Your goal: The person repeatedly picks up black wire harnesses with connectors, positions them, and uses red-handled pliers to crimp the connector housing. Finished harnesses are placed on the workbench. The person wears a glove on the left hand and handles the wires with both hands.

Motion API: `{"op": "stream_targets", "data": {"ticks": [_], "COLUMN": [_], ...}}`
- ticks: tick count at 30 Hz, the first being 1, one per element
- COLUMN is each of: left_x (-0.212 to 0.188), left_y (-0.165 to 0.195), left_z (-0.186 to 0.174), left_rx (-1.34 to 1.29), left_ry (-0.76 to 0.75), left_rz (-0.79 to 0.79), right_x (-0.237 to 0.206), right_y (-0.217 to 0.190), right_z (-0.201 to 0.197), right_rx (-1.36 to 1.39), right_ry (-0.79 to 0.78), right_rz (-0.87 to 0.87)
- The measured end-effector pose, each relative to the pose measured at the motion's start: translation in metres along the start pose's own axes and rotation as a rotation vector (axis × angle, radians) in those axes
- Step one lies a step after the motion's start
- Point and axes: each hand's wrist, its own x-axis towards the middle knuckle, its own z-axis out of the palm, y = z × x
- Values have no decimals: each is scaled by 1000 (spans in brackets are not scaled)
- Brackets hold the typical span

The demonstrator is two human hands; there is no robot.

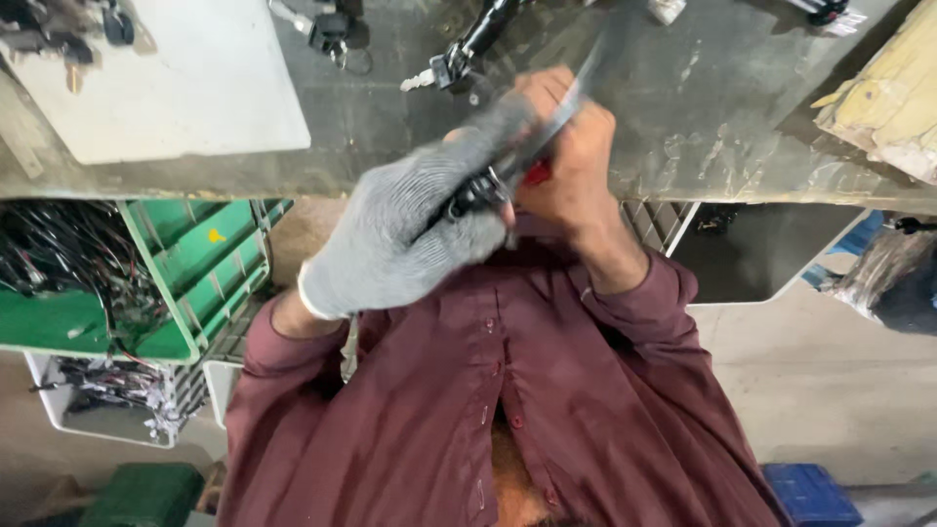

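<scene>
Currently the work appears to be at a tool-on-part stage: the left hand [410, 234], in a grey knit glove, has its grip clamped around a small black component [475, 195], held just in front of the near edge of the desk [683, 117]. The bare right hand [569, 146] is closed on a slim metal tool [571, 98] with a red handle, its shaft blurred. Judged next: steady pressure while keeping the component fixed

Small black part with red bit [488, 187], clamped between both hands at frame centre; thin metal tool [566, 107] angled toward upper right, blurred.
</scene>
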Motion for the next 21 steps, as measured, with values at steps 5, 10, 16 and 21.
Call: {"op": "stream_targets", "data": {"ticks": [5, 10, 16, 21], "left_x": [-6, 0, -1, -31], "left_y": [7, 14, 4, 11], "left_z": [-7, 0, -16, -99], "left_rx": [-248, 195, 755, 981], "left_ry": [-81, 131, 387, 823], "left_rz": [-175, -132, -58, -116], "right_x": [5, -2, 6, 32], "right_y": [20, 8, 1, 3], "right_z": [0, 1, 3, -25], "right_rx": [178, 137, -494, -484], "right_ry": [-188, -153, -87, -5], "right_rz": [-5, 53, 139, -67]}}
